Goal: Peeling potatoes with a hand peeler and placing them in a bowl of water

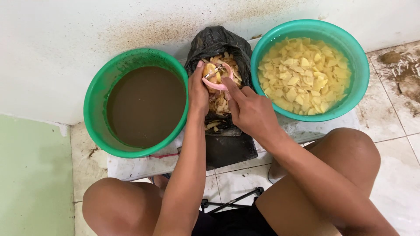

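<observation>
My left hand (197, 94) grips a small yellow potato (210, 70) over an open black plastic bag (218, 41) full of peelings. My right hand (249, 109) holds a pink peeler (218, 81), its blade resting against the potato. Both hands meet above the bag's opening, between two green basins. Most of the potato is hidden behind my fingers and the peeler.
A green basin of murky brown water (98, 100) stands at the left. A second green basin (358, 65), at the right, holds cut yellow potato pieces. Behind them is a stained white wall. My bare knees are at bottom left and right, over a tiled floor.
</observation>
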